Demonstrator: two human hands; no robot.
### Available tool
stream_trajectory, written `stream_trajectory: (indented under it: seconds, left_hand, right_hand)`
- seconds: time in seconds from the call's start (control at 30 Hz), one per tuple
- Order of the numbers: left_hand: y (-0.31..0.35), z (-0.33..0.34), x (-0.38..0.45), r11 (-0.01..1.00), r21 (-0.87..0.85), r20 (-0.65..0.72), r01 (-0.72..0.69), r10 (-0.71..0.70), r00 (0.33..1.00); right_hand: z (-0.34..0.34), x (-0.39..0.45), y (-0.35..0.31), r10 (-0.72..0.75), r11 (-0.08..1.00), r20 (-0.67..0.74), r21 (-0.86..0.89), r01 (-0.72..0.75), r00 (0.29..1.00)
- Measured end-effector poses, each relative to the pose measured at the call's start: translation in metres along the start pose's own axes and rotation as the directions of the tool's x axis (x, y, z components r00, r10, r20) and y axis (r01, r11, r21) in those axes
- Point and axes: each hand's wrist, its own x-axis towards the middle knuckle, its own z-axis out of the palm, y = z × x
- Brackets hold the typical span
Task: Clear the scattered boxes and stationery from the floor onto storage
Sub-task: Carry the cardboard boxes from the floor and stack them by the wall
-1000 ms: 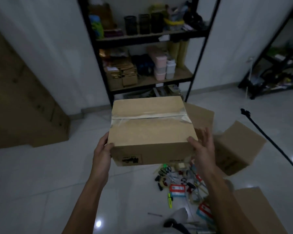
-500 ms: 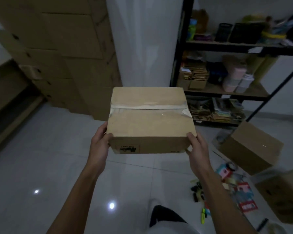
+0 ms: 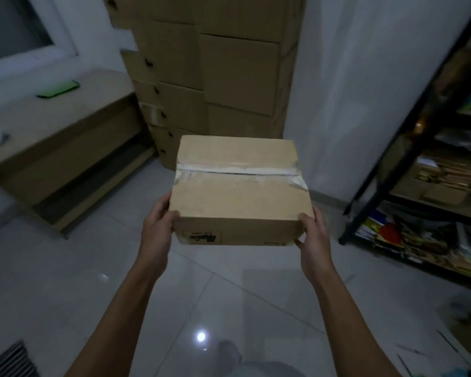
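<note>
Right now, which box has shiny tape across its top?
The small cardboard box held between both hands. The boxes in the tall stack behind it show plain brown fronts.

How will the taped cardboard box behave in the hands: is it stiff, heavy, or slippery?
The cardboard box looks stiff: its edges stay straight between the left hand and right hand. It is probably fairly light, being held out from the body. The peeling tape suggests the flaps could open if tipped.

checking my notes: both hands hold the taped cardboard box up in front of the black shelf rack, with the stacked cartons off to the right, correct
Not quite. The head view shows the left hand and right hand holding the taped cardboard box in front of the stacked cartons; the black shelf rack is what stands off to the right.
</note>
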Motion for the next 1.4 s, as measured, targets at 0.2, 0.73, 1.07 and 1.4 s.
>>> stream_trajectory:
  seconds: [0.2,0.73,1.07,1.4]
  left_hand:
    - [0.008,-0.077,0.082,0.999,-0.018,-0.118,0.026,-0.028,0.993]
    - [0.033,-0.288,0.336,0.996,-0.039,-0.162,-0.077,0.07,0.984]
    - [0.079,-0.348,0.522,0.976,-0.159,-0.087,-0.151,0.139,0.986]
    - [0.151,-0.351,0.732,0.902,-0.229,-0.105,-0.367,0.352,0.93]
  right_hand:
    - [0.119,0.041,0.013,0.027,0.996,0.105,-0.088,-0.018,0.994]
    - [0.431,0.118,0.032,-0.022,0.999,0.139,-0.043,0.028,0.99]
    - [0.58,0.179,-0.013,-0.171,0.985,0.077,-0.022,0.173,0.982]
    - [0.735,0.311,-0.074,-0.334,0.942,0.003,0.042,0.334,0.942]
